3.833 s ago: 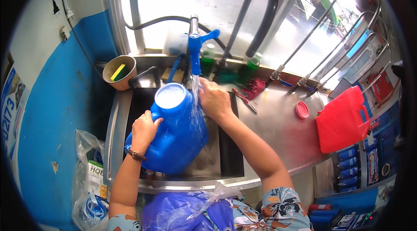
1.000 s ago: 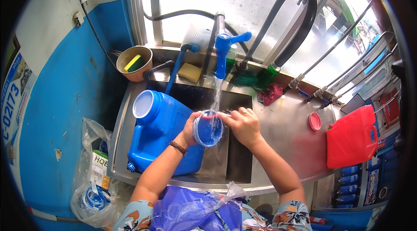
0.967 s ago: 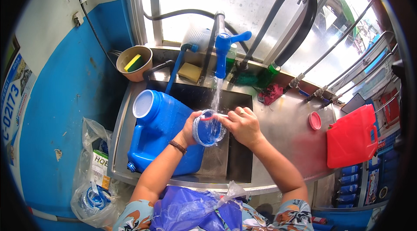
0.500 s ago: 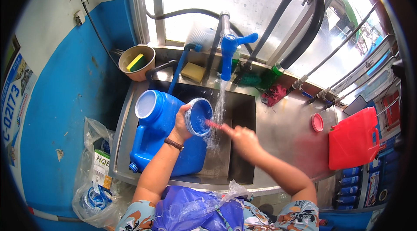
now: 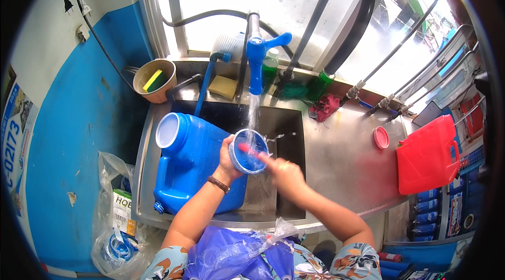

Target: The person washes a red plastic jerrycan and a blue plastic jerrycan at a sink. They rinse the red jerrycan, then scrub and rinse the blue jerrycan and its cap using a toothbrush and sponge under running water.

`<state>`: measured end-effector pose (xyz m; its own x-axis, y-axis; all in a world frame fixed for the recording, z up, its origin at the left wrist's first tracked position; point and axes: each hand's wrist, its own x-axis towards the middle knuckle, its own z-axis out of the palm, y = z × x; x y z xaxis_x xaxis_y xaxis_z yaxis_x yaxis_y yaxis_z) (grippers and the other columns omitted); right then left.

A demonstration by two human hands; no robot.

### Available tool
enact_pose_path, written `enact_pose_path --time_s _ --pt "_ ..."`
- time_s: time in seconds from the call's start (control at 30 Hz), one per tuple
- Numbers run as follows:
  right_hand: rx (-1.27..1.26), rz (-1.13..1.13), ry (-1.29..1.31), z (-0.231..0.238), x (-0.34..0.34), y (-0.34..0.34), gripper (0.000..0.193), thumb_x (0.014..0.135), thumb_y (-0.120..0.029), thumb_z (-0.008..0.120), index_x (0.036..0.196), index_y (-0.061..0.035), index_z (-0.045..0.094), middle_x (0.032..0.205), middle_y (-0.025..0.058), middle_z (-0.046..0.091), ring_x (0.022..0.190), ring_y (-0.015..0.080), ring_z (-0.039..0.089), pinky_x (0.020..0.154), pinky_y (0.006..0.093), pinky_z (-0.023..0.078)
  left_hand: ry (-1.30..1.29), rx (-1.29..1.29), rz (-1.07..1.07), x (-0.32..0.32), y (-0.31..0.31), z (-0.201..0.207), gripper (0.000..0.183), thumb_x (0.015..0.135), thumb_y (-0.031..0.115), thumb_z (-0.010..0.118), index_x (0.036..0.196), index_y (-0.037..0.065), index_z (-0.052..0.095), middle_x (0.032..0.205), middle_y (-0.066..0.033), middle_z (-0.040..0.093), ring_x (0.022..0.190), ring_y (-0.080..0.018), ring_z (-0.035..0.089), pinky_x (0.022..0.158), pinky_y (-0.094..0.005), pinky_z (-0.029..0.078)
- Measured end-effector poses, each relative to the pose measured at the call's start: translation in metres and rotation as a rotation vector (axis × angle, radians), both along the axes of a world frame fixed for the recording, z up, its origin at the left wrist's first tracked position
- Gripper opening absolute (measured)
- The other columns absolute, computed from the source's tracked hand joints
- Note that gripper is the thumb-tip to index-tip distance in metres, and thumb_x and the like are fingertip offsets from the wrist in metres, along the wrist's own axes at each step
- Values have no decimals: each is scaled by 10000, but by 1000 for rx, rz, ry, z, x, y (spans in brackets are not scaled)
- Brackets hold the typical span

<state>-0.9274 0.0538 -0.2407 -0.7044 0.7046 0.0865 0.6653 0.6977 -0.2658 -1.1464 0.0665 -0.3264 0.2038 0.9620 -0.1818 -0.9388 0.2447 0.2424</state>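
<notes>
My left hand [image 5: 225, 161] grips a round blue jug lid [image 5: 241, 160] by its rim, with the hollow side turned up. My right hand [image 5: 286, 177] is closed around a red-handled brush [image 5: 246, 148], whose end is inside the lid; motion blurs it, and its bristles cannot be made out. Water pours from the blue faucet [image 5: 256, 64] into the lid and splashes off to the right. Beside my left forearm, a blue plastic jug [image 5: 202, 146] with a wide pale mouth and a handle stands tilted in the steel sink [image 5: 262, 201].
A red jug [image 5: 426, 161] and a red cap [image 5: 381, 137] occupy the right counter. Behind the sink are a yellow sponge [image 5: 223, 87], a pot [image 5: 169, 84] holding another sponge, green bottles [image 5: 318, 86] and a dark red cloth [image 5: 324, 108]. A plastic bag [image 5: 108, 167] hangs at left.
The lid has shifted right and down, moving under the stream. The brush has moved with it, staying inside the lid. The view has shifted slightly.
</notes>
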Motion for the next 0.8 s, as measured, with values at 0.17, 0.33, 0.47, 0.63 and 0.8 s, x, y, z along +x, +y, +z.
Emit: enact_pose_path --time_s 0.17,0.33,0.47,0.63,0.8 --pt "-258 -16 -13 -6 -12 -27 614 835 -83 593 1418 -265 530 859 152 668 755 336 689 683 450 566 33 38 85 -11 -3 4 688 877 607 460 1247 45 603 1211 -211 648 1119 -393 625 1019 -556 475" --pt "-135 -72 155 -28 3 10 488 871 -100 613 1325 -281 614 874 134 690 770 358 684 695 454 561 102 -84 -7 15 -14 -5 717 884 627 462 1290 47 580 1258 -220 623 1149 -466 590 1016 -603 457" --pt "84 -455 378 -57 62 49 340 948 -156 593 1266 -258 657 921 141 613 788 366 641 712 474 527 -52 -50 -76 10 -23 -6 761 876 653 478 1371 77 522 1351 -247 559 1237 -536 515 1008 -720 399" --pt "88 -962 -178 -89 133 66 411 904 -137 629 1303 -238 636 1012 128 615 1014 336 610 866 488 476 -179 91 -171 3 -23 6 780 885 660 466 1415 87 484 1377 -264 530 1253 -564 485 983 -738 404" --pt "568 -665 49 -106 93 73 562 795 -121 685 1345 -184 590 1121 144 576 1095 323 547 886 480 438 475 -113 -115 13 -17 6 595 972 468 451 1417 75 482 1359 -203 567 1216 -345 584 994 -481 500"
